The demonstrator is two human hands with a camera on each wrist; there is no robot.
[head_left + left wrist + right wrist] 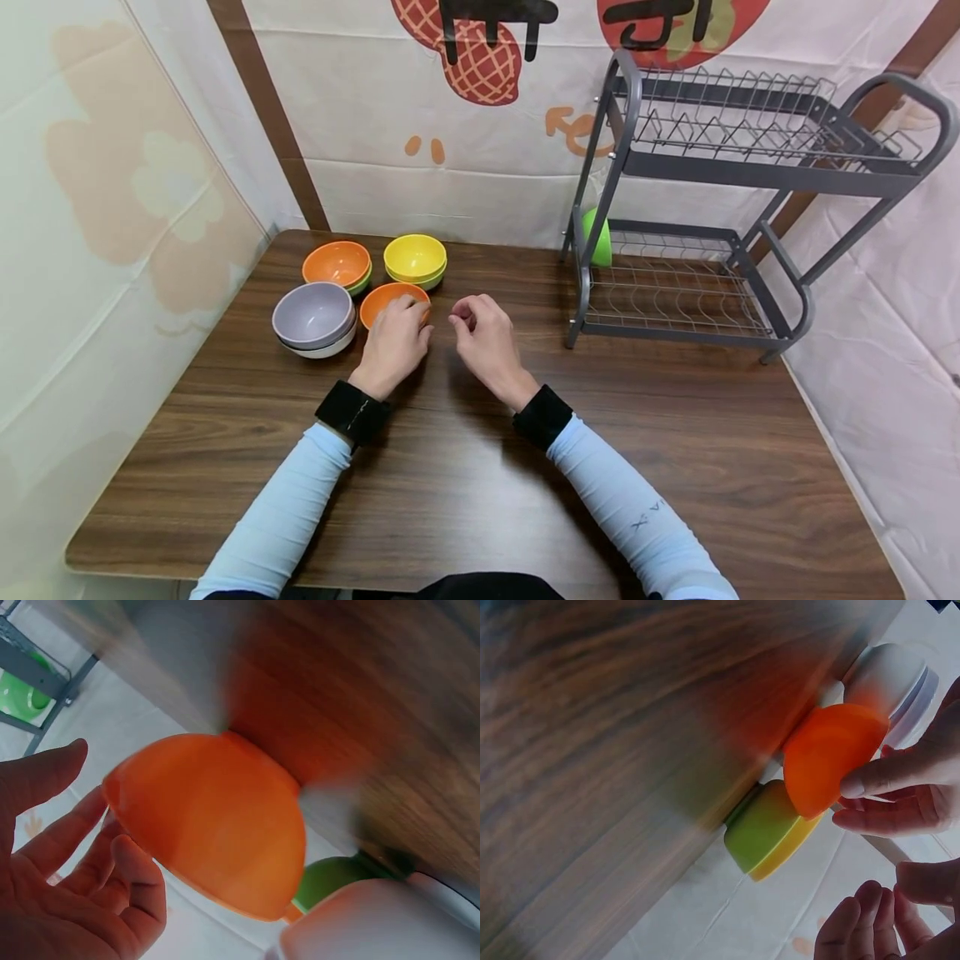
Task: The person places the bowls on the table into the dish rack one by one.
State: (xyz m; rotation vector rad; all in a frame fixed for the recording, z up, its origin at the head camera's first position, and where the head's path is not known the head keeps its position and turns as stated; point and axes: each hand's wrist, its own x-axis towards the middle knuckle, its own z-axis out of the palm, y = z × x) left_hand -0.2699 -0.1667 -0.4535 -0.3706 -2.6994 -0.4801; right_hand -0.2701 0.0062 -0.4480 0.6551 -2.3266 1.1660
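An orange bowl (pixel 378 302) sits upright on the table, among several stacked bowls. My left hand (pixel 395 343) is at its right rim. In the left wrist view, the fingers reach the rim of this orange bowl (pixel 217 825), while the thumb stands apart from it. My right hand (pixel 487 346) hovers just to the right, fingers loosely bent, holding nothing; the right wrist view shows it (pixel 889 922) below the left hand (pixel 919 776). Nearby stand an orange bowl on a green one (pixel 337 262), a yellow bowl on a light green one (pixel 415 257), and a grey bowl on a white one (pixel 313 317).
A dark two-tier dish rack (pixel 686 333) stands at the table's back right. In its lower tier, at the left end, a green bowl (pixel 602 242) is set on edge. Printed cloth walls (pixel 427 192) border the wooden table (pixel 465 500).
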